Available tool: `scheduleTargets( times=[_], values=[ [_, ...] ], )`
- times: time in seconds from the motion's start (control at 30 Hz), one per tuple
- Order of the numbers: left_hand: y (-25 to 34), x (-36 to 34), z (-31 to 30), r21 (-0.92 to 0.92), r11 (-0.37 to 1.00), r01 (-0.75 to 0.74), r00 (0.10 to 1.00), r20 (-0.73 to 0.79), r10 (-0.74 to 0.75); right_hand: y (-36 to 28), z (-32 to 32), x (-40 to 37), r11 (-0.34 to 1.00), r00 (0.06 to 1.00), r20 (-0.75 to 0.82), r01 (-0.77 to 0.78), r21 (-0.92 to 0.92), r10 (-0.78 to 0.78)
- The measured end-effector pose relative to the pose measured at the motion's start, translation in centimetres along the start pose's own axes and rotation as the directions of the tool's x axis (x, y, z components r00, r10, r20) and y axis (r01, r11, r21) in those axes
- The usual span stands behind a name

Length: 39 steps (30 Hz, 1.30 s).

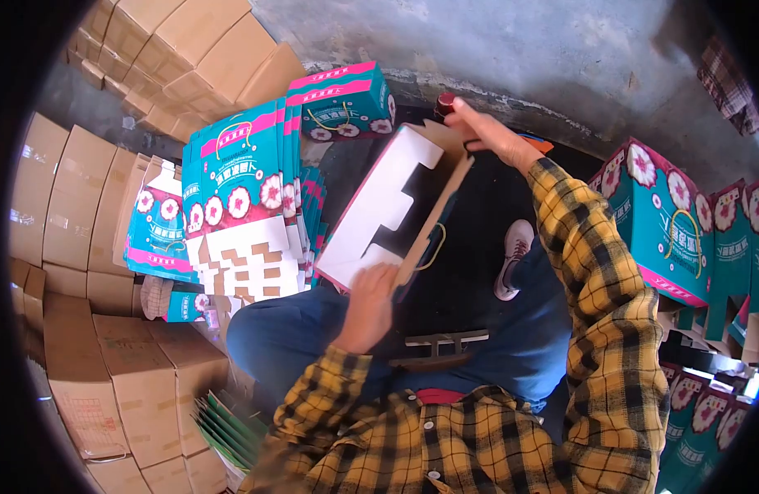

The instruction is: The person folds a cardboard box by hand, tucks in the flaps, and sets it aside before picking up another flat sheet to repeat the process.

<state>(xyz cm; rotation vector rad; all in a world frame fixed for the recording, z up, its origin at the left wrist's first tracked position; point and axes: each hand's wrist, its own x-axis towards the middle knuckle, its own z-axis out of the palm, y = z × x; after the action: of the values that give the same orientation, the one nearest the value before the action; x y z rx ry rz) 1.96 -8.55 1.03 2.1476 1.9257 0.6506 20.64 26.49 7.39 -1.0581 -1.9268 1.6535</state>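
I hold a flat die-cut carton blank [379, 210], white inside with a pink edge, tilted over my lap. My left hand [367, 306] grips its near lower end. My right hand [486, 132] grips its far upper corner, arm stretched out in a yellow plaid sleeve. A teal handle cord [433, 247] hangs at the blank's side. Just left stands a stack of flat teal-and-pink printed blanks [244, 198].
Plain brown cartons [132, 370] are piled at left and at top left [190, 49]. Assembled teal boxes stand at right [663, 222] and at the back [342, 103]. Green sheets [231, 428] lie by my left knee. My shoe [513, 255] rests on the dark floor.
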Motion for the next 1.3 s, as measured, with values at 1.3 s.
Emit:
scheduleTargets(
  times=[1.3],
  values=[
    [-0.6,2.0,-5.4,0.219,0.970,0.102,0.993,0.043,-0.114,2.9,6.8,-1.6,0.268,0.722,0.511,0.665,-0.697,-0.466]
  ],
)
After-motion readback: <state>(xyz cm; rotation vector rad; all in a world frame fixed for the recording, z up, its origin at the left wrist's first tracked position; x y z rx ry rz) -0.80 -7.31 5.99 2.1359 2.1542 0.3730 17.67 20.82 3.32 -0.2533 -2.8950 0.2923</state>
